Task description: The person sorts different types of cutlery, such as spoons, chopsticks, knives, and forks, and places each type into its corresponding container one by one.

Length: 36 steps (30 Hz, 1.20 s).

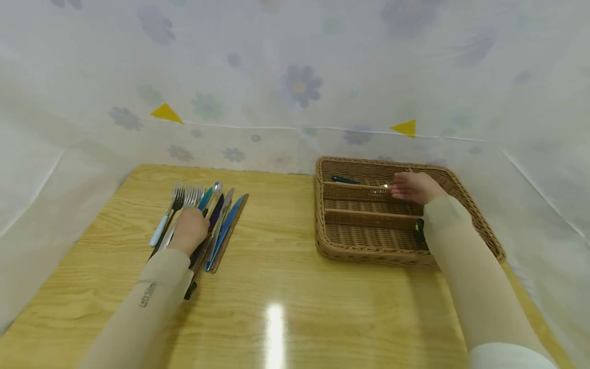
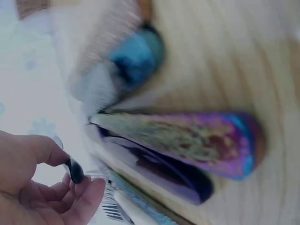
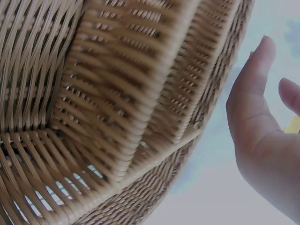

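Observation:
In the head view my left hand (image 1: 189,229) is over the spread of cutlery at the left of the table. Its thumb and fingers pinch a dark-handled spoon (image 2: 75,171), whose shiny bowl (image 1: 217,187) points toward the back. Forks (image 1: 178,197) lie left of the hand, and several knives, one blue (image 1: 226,230), lie to its right. My right hand (image 1: 417,187) hovers over the back right of the wicker basket (image 1: 318,225), holding nothing, with its fingers loosely extended. The right wrist view shows that hand (image 3: 267,136) beside the basket's woven dividers.
Inside the basket, a dark green handle (image 1: 344,180) lies in the back compartment, and another dark item (image 1: 420,230) is partly hidden by the right arm. Dividers split the basket lengthwise. A flowered white curtain (image 1: 276,138) hangs behind the wooden table (image 1: 276,246).

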{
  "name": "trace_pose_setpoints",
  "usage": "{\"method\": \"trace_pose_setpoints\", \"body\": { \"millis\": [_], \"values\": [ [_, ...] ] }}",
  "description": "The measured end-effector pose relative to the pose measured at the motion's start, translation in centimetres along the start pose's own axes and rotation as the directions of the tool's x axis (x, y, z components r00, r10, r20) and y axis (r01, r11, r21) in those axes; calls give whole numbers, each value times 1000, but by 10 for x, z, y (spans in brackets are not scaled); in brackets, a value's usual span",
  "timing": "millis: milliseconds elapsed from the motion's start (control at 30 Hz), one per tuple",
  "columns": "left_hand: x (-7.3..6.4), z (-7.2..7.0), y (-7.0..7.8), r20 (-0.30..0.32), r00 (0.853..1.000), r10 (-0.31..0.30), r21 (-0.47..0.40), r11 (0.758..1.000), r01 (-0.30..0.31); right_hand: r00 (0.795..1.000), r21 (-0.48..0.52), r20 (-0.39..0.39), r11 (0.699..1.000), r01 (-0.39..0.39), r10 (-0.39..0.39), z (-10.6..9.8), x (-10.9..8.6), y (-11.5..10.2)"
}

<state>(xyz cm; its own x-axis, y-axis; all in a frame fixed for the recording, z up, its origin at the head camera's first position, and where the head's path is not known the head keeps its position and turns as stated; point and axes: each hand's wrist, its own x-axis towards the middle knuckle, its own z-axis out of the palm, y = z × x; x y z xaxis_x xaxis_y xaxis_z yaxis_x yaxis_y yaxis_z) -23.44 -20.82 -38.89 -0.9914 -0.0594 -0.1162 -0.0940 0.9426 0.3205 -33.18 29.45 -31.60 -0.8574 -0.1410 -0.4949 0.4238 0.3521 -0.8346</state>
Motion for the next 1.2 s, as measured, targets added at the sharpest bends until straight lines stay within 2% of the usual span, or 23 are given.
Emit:
{"method": "trace_pose_setpoints", "body": {
  "millis": [133, 233, 333, 433, 467, 600, 833, 933, 1067, 1200],
  "values": [
    [-5, -1, 4, 25, 999, 44, -30, 999, -43, 999, -63, 22, 997, 47, -46, 10, -4, -4],
    [-11, -2, 11, 67, 995, 73, -97, 993, -67, 997, -114, 46, 991, 71, -66, 19, -6, -8],
    [-18, -5, 24, 87, 990, 109, -211, 973, -89, 994, -153, 65, 983, 97, -88, 28, -6, -12],
    [-25, -8, 44, 126, 981, 144, -329, 939, -96, 990, -179, 92, 977, 118, -103, 38, -4, -15],
    [-27, -8, 51, 133, 978, 158, -343, 933, -104, 989, -179, 107, 976, 123, -105, 42, -3, -16],
    [-37, -6, 82, 149, 967, 209, -340, 929, -148, 980, -182, 173, 974, 132, -100, 61, 0, -18],
    [-55, 1, 130, 69, 955, 288, -268, 928, -260, 952, -227, 288, 959, 172, -103, 90, -5, -24],
    [-62, 4, 143, 65, 945, 320, -271, 917, -292, 933, -214, 347, 961, 178, -95, 100, -10, -26],
    [-67, 8, 156, 43, 938, 343, -264, 910, -320, 912, -181, 395, 965, 192, -108, 107, -18, -28],
    [-69, 16, 166, -2, 929, 370, -215, 907, -362, 918, -205, 385, 961, 188, -98, 106, -22, -26]
  ]
}}
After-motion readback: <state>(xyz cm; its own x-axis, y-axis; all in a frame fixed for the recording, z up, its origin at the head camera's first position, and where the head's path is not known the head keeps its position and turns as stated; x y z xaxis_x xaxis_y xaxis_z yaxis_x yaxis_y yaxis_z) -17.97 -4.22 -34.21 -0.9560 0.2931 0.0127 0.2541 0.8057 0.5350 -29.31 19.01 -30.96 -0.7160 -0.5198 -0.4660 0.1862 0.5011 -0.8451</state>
